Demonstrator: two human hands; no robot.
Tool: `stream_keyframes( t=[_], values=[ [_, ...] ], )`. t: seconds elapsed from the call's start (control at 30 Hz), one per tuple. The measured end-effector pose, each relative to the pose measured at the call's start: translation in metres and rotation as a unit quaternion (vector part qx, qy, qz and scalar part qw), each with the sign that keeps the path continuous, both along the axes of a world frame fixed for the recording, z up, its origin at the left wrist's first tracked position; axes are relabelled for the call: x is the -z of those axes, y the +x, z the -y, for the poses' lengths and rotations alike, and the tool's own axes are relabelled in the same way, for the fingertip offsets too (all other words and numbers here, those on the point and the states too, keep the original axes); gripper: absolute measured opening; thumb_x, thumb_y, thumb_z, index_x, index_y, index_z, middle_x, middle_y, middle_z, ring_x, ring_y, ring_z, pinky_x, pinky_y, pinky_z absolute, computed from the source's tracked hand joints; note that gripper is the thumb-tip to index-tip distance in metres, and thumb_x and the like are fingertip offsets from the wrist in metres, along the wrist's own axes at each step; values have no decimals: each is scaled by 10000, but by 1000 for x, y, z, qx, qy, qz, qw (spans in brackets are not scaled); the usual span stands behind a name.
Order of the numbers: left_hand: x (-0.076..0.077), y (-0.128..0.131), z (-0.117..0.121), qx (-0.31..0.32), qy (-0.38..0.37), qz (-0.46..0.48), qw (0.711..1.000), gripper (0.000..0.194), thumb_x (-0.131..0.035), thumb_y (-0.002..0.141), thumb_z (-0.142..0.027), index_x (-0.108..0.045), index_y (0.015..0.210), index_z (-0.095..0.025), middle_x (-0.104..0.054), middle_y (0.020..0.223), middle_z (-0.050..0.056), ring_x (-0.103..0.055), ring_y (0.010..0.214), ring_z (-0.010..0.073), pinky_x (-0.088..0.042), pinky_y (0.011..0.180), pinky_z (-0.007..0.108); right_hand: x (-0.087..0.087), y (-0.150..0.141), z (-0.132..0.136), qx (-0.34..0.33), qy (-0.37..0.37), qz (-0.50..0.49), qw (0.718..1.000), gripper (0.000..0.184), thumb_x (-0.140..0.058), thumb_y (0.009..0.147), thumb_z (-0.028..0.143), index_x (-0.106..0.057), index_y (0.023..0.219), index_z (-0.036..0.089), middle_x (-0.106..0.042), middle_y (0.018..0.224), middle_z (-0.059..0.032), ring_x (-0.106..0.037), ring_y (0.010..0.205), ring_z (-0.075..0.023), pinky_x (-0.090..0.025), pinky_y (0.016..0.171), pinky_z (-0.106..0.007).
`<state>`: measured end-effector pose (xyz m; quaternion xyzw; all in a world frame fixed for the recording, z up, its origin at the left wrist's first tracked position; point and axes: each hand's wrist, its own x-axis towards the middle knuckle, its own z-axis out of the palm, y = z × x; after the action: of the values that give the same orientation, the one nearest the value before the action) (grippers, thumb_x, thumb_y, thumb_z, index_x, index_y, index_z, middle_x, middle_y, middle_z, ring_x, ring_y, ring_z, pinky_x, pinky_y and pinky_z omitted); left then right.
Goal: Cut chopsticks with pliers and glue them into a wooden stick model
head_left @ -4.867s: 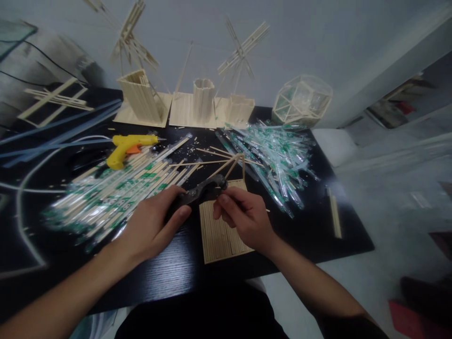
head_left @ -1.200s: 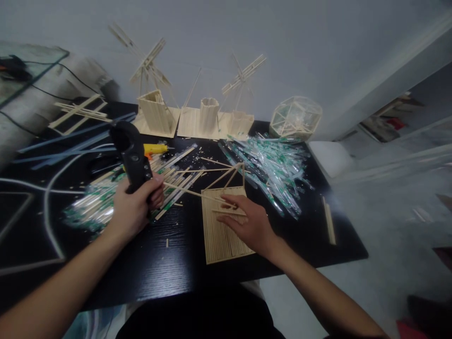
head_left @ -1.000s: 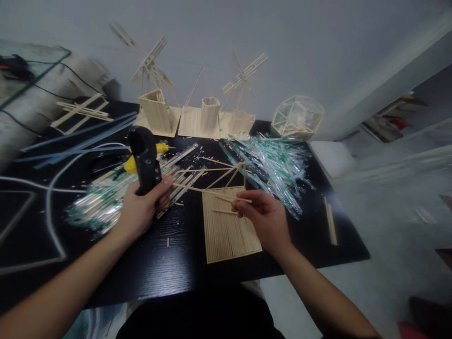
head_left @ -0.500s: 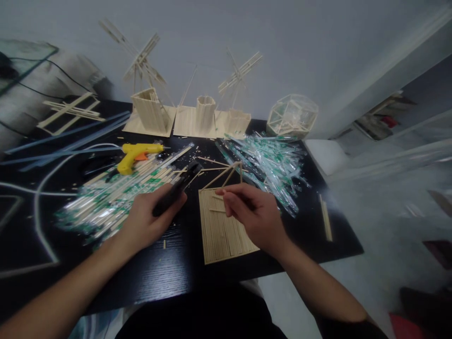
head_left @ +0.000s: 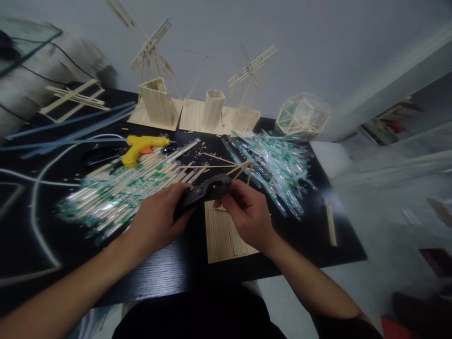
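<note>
My left hand (head_left: 157, 214) is wrapped round a black hand cutter (head_left: 203, 190) with a curved, hooked jaw. The jaw reaches right up to the fingertips of my right hand (head_left: 249, 214), which are pinched together on a thin wooden stick, mostly hidden by the fingers and the jaw. Beneath both hands lies a flat panel of wooden sticks (head_left: 226, 240) side by side. At its far edge stands a frame of thin sticks (head_left: 243, 167) meeting at a peak, partly hidden by my right hand and the cutter.
Wrapped chopsticks (head_left: 130, 193) and a yellow glue gun (head_left: 143, 146) lie left. Empty green-white wrappers (head_left: 271, 160) are heaped right. Stick-built windmill models (head_left: 157, 103) and a faceted stick frame (head_left: 303, 115) stand at the back. Two loose sticks (head_left: 331, 223) lie near the right edge.
The cutter was held upright a second ago; it has tipped over and swung right, and its jaw now meets my right fingers. My right hand has drawn the stick in toward it.
</note>
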<state>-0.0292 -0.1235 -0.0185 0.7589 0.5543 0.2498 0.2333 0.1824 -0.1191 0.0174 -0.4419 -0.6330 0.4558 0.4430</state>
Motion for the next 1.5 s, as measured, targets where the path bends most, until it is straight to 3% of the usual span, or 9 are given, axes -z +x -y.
stream_keyframes(
  t=[0.4, 0.7, 0.93, 1.13, 1.37, 1.5],
  values=[
    [-2, 3, 0, 12, -21, -7, 1000, 326, -513, 929, -423, -613, 1134, -190, -741, 954, 89, -692, 804, 261, -493, 704, 363, 4, 3, -1, -2, -3, 10, 1000, 159, -609, 972, 243, -658, 829, 194, -703, 715, 12, -664, 663, -116, -530, 645, -249],
    [-1, 5, 1, -14, -57, -21, 998, 212, -528, 890, -431, -556, 940, -226, -666, 720, 30, -615, 595, 215, -408, 575, 313, 7, 4, -2, -5, -12, 5, 1000, 183, -621, 973, 284, -660, 815, 199, -691, 701, 16, -610, 621, -107, -476, 593, -260],
    [-2, 5, -1, -25, -46, -60, 997, 95, -547, 804, -317, -482, 827, -252, -575, 620, -1, -584, 549, 214, -349, 536, 296, 8, 4, -2, -6, -18, -5, 1000, 183, -622, 970, 293, -663, 818, 200, -689, 700, 14, -618, 627, -111, -466, 587, -261],
    [-2, 4, -2, -22, -33, -96, 995, 67, -532, 803, -287, -498, 850, -252, -613, 658, 23, -610, 566, 241, -344, 547, 312, 11, 4, -2, 2, -32, -12, 999, 173, -632, 961, 291, -666, 822, 194, -684, 699, 15, -598, 609, -104, -463, 591, -257],
    [-1, 0, -2, -23, -24, -112, 993, 109, -528, 830, -350, -559, 862, -250, -633, 659, 21, -601, 563, 232, -323, 550, 305, 13, 3, -1, -5, -42, -9, 999, 189, -630, 968, 314, -659, 825, 193, -697, 702, 8, -596, 594, -102, -458, 563, -242],
    [-5, -1, -2, -39, -8, -89, 995, 309, -542, 864, -551, -585, 894, -246, -627, 652, 17, -592, 582, 223, -332, 558, 300, 14, 3, 2, -7, -52, -39, 998, 143, -661, 948, 329, -666, 887, 200, -725, 760, -6, -673, 679, -126, -535, 642, -257]
  ],
)
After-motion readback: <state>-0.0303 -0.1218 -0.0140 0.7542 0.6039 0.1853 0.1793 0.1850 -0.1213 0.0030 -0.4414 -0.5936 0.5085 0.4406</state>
